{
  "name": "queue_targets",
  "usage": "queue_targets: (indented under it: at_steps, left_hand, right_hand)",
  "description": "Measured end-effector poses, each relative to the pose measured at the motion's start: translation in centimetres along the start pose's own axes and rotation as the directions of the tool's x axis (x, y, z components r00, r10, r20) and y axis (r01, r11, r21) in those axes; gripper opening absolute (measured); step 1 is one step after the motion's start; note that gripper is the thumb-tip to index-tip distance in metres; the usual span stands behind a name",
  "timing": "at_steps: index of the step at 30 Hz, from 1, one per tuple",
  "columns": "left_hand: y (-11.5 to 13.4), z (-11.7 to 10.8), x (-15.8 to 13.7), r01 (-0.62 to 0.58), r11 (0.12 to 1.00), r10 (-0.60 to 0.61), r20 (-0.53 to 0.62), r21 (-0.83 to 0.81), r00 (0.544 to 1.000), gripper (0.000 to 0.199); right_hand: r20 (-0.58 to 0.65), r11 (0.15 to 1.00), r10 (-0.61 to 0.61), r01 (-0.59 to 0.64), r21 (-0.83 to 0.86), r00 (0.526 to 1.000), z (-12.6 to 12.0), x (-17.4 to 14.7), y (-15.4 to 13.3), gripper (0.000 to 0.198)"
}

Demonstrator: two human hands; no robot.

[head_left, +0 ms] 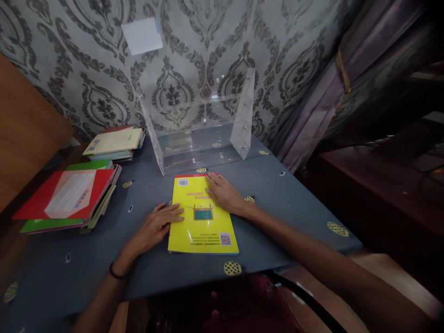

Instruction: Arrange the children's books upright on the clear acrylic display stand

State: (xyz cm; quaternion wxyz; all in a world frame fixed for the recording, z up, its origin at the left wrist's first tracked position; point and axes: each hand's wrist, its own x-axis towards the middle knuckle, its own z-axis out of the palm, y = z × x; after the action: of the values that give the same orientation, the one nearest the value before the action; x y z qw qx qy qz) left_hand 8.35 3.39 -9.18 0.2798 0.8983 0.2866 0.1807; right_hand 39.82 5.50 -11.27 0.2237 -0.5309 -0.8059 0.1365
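Glossy yellow rectangular paper booklet [203, 231]: likely light, bendy; best pinched at 6 o'clock. Left hand [155, 227], right hand [225, 194]: fingers extended, flat.

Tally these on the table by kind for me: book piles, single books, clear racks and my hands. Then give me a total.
Book piles: 2, the red-topped pile and the cream-topped pile
Single books: 1, the yellow book
Clear rack: 1
Hands: 2, left hand and right hand, both on the yellow book
Total: 6
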Motion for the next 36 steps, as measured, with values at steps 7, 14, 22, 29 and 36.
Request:
queue_targets:
  at_steps: [7,14,22,29,36]
  left_hand:
    - [0.0,0.1,-0.2,0.019,1.000,-0.019,-0.016,-0.023,1.000,0.044]
    - [0.0,0.1,-0.3,0.000,1.000,0.000,-0.019,-0.022,1.000,0.042]
    - [-0.1,0.0,-0.3,-0.006,0.999,0.005,0.020,0.047,1.000,0.037]
    - [-0.4,0.2,-0.4,-0.010,0.998,0.009,0.012,0.065,1.000,0.037]
    - [-0.7,0.5,-0.5,-0.019,1.000,0.020,-0.030,0.024,0.999,0.038]
  right_hand:
    - [0.137,0.955,-0.172,0.131,0.266,0.975,0.3,-3.3,-5.8,0.053]
    - [0.208,0.884,-0.286,0.174,0.435,0.935,0.3,-7.8,-10.1,0.053]
    - [0.257,0.925,-0.223,0.120,0.361,0.941,-1.6,-9.7,-7.2,0.043]
    - [0.150,0.970,-0.166,0.135,0.200,0.975,-2.4,-7.0,-2.1,0.045]
    - [0.029,0.988,-0.084,0.079,0.132,0.996,-3.0,-4.3,2.0,0.043]
